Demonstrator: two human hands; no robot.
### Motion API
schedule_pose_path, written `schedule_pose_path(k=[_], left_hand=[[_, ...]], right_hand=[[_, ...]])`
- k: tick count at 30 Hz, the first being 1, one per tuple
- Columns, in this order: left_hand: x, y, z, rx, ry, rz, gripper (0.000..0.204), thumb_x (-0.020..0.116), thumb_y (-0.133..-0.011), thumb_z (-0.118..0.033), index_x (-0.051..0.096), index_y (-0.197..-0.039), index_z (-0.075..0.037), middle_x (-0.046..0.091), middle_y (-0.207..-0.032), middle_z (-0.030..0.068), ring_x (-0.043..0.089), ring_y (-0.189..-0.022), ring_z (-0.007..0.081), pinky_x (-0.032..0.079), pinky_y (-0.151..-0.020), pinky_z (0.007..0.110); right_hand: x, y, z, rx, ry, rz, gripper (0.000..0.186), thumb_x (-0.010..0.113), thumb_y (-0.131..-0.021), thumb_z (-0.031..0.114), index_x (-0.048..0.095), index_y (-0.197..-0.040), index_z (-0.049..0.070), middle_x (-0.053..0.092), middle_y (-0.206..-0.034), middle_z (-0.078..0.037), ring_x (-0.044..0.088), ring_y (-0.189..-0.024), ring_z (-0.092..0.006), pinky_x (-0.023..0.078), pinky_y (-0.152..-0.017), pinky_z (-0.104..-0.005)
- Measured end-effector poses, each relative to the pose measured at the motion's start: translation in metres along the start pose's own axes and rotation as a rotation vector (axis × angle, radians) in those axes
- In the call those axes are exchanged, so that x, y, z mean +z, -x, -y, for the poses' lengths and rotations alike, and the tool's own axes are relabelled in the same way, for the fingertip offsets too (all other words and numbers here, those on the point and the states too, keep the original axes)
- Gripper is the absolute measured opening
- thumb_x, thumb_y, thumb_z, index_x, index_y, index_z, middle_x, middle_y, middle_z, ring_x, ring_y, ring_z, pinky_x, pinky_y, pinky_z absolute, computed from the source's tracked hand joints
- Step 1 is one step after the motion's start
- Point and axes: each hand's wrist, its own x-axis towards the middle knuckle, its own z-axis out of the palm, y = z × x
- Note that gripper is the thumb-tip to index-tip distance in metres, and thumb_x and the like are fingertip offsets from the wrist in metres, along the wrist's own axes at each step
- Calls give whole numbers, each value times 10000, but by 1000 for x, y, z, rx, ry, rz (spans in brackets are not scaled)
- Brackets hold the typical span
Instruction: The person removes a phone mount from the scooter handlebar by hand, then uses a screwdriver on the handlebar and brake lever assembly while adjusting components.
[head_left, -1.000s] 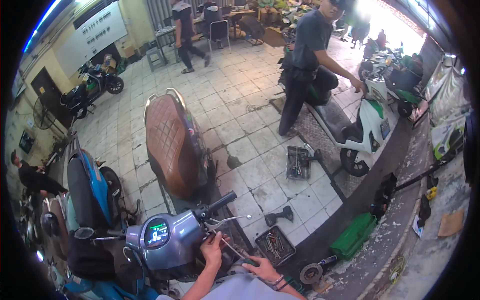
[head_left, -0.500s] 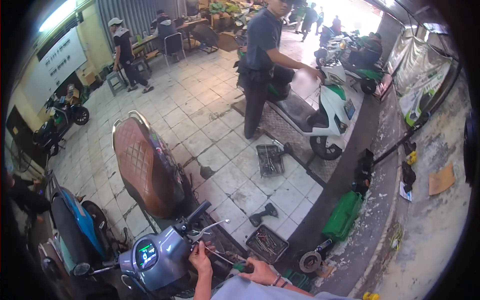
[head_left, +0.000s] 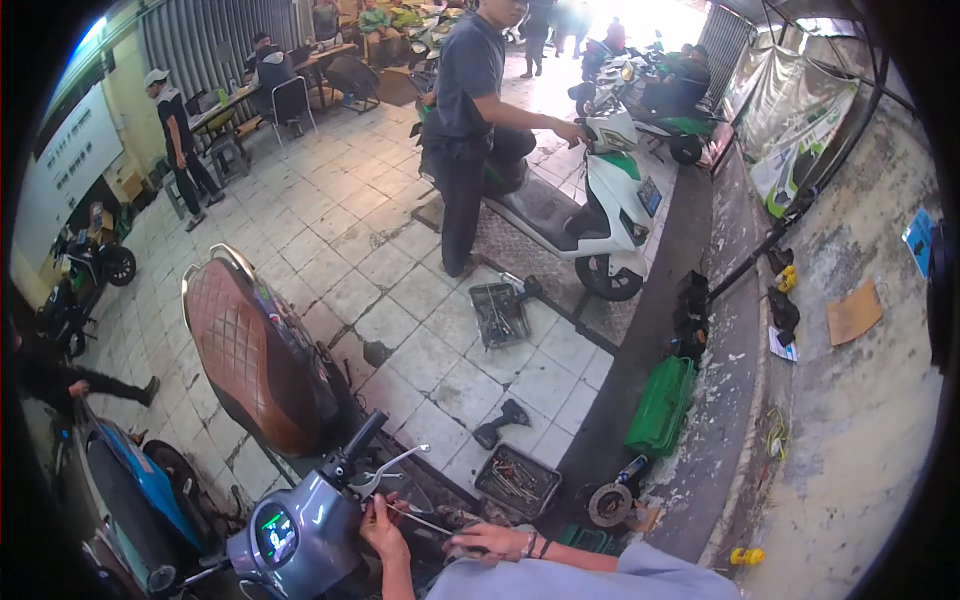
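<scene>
Workshop, tiled floor [head_left: 395,325] ahead of the hands. Right hand [head_left: 492,540] wrapped around the near end of a thin metal rod tool [head_left: 428,524], handle mostly hidden. Left hand [head_left: 385,530] at the rod's far end, fingers bent; can't tell if gripping. Scooter front housing [head_left: 318,512] just left of left hand, brake lever [head_left: 395,465] just beyond it. Judged mid-work: housing and lever on, display [head_left: 276,532] lit; fastener state and remaining work can't be told. Tool tray [head_left: 546,488] beyond right hand.
</scene>
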Motion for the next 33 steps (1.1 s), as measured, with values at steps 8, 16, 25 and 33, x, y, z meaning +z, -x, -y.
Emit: schedule_pose_path(k=[8,16,25,33], left_hand=[[9,7,-17,54,-32,32,287,580,-1081,-277,644,-1124,-1,749,-1007,138,728,-751,212,609,-674,337],[0,10,-9,47,-15,9,270,595,-1072,-276,665,-1096,-16,755,-1013,136,731,-743,212,603,-662,337],[6,-1,-5,35,21,57,341,559,-1082,-255,652,-1170,61,743,-1081,180,745,-829,245,616,-749,380],[5,3,-13,-12,43,86,322,514,-1106,-286,665,-1160,-7,753,-1099,153,742,-836,207,616,-765,357]], right_hand=[[48,10,1,-373,843,-619,464,701,-991,438,680,-1184,17,735,-909,-145,690,-743,-206,527,-678,-370],[-14,38,-27,-12,20,5,440,545,-1084,398,670,-1267,17,747,-1129,-90,658,-848,-122,557,-793,-288],[16,38,-12,-227,773,-489,435,754,-957,320,686,-1221,-20,762,-914,-105,706,-773,-173,566,-731,-338],[44,51,7,-342,793,-492,536,810,-911,322,642,-1228,-76,757,-1060,-184,748,-967,-236,581,-857,-360]])
